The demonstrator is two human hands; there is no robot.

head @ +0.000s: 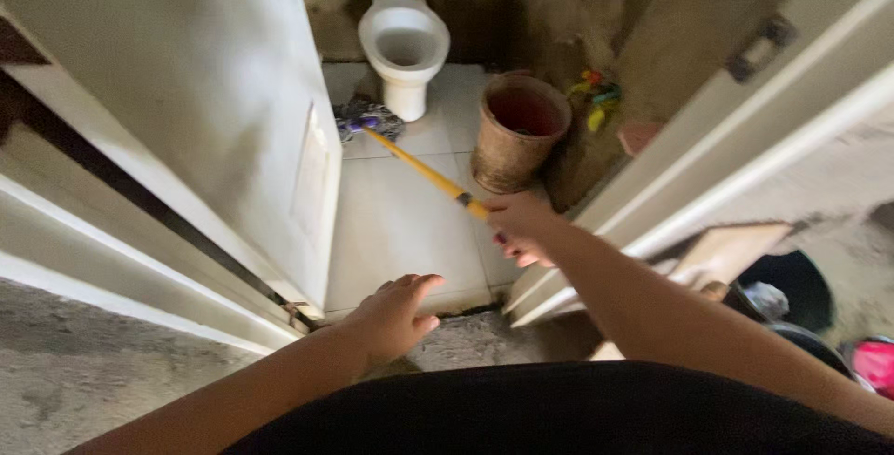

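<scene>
While standing at the doorway, a person's right hand (520, 224) is holding the yellow mop handle (424, 172) in a closed grip, the mop head (366, 120) resting on the tiled floor (396, 227) beside the toilet (405, 50); the left hand (396, 315) is hovering open and empty. Keeping the strokes short would likely spare the bucket (517, 134).

Both forearms are bare from the elbow down, with no sleeves, watch or bracelets in view. The left hand (396, 311) and the right hand (521, 227) wear no gloves, and no rings can be made out, though the fingers are small in the view. Across the bottom edge lies a plain black garment (521, 413), probably a shirt.
</scene>
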